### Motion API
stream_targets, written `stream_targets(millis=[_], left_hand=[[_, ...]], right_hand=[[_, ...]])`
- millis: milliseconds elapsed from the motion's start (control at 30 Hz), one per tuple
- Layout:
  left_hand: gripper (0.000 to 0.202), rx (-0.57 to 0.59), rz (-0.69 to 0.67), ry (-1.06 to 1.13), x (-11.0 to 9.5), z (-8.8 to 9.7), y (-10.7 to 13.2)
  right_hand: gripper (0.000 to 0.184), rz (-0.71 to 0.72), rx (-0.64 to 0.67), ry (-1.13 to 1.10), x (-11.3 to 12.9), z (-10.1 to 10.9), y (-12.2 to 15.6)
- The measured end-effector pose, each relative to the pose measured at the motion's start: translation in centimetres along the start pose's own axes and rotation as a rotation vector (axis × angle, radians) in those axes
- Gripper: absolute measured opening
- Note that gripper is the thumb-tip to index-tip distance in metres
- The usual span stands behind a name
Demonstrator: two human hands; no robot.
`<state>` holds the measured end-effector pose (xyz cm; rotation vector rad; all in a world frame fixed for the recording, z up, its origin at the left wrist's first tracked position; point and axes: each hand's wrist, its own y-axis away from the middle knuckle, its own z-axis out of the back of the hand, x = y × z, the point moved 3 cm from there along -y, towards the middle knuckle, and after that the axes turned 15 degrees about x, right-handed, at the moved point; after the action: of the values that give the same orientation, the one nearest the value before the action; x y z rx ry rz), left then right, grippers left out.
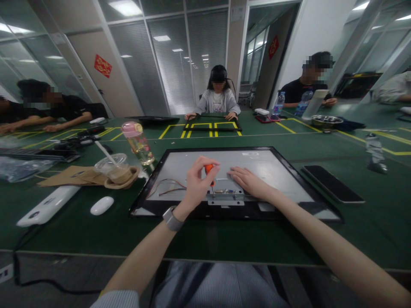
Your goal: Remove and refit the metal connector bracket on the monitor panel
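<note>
My left hand (198, 179) grips a screwdriver (209, 169) by its orange handle. The tool stands upright, its tip down at the left end of a metal bracket (224, 198) with video ports. That bracket sits on the back of a monitor panel (180, 160), which lies on the table with its black frame around a grey sheet. Flat on the grey sheet, right of the bracket, rests my right hand (252, 183), fingers stretched out. Thin wires (167, 180) run along the panel's left part.
To the left are a flowered bottle (138, 143), an iced drink cup (112, 167), a white case (102, 205) and a white power bank (48, 206). A phone (332, 184) lies right of the panel. Across the green table (205, 237) a person (218, 96) handles a black frame.
</note>
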<state>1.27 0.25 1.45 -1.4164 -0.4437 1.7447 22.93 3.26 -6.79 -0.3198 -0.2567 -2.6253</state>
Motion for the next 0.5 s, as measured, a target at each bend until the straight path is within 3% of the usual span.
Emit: stream_targets(millis=[67,267,500], left_hand=[[0.007,-0.014,0.006,0.017,0.05,0.15,-0.12],[0.031,0.088,0.086,0.129,0.42,-0.30,0.30],[0.010,-0.017,-0.006,-0.009,-0.02,-0.05,0.16]], right_hand=[[0.056,0.000,0.000,-0.008,0.03,0.04,0.03],[0.057,0.002,0.005,-0.006,0.09,0.06,0.08],[0.056,-0.001,0.007,-0.007,0.16,0.02,-0.04]])
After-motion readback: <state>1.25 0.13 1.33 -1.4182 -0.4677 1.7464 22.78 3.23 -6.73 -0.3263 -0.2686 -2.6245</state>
